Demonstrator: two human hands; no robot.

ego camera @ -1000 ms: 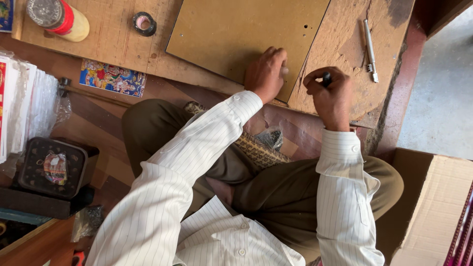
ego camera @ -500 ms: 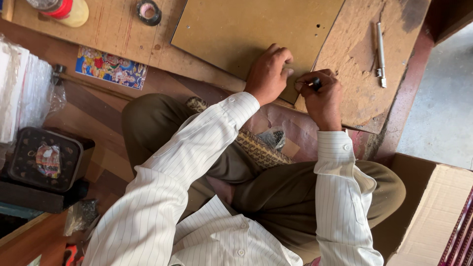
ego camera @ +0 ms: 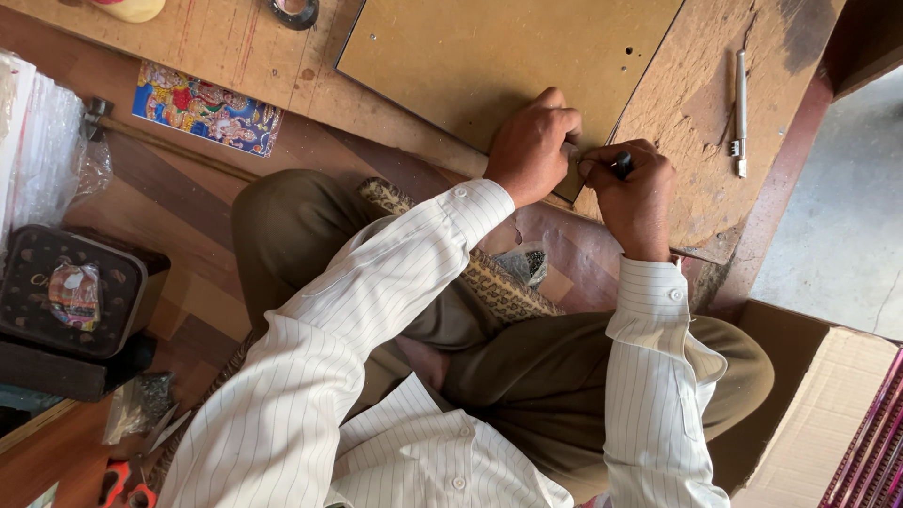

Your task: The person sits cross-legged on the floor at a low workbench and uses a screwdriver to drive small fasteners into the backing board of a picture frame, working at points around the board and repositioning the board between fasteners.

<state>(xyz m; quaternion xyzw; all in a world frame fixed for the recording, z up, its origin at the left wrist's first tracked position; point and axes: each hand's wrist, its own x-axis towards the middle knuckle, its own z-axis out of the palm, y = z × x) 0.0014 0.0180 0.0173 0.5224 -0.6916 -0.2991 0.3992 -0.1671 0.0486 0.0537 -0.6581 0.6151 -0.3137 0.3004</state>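
Observation:
A brown hardboard panel (ego camera: pixel 489 66) lies flat on a worn wooden work board (ego camera: pixel 696 141). My left hand (ego camera: pixel 531 146) presses down on the panel's near corner with curled fingers. My right hand (ego camera: pixel 632 188) is closed around a small dark-handled tool (ego camera: pixel 622 165) right beside that corner, touching the left hand. The tool's tip is hidden by my fingers. I sit cross-legged in a striped white shirt and olive trousers.
A metal utility knife (ego camera: pixel 740 113) lies on the board at the right. A roll of tape (ego camera: pixel 293 11) and a colourful picture card (ego camera: pixel 207 108) sit at the left. A dark tin (ego camera: pixel 66 292), plastic-wrapped stacks (ego camera: pixel 38 141) and a cardboard box (ego camera: pixel 828 404) surround me.
The view has shifted, so the board sits higher in frame. My right hand has closed in against my left at the panel's corner; the left hand stays pressed there.

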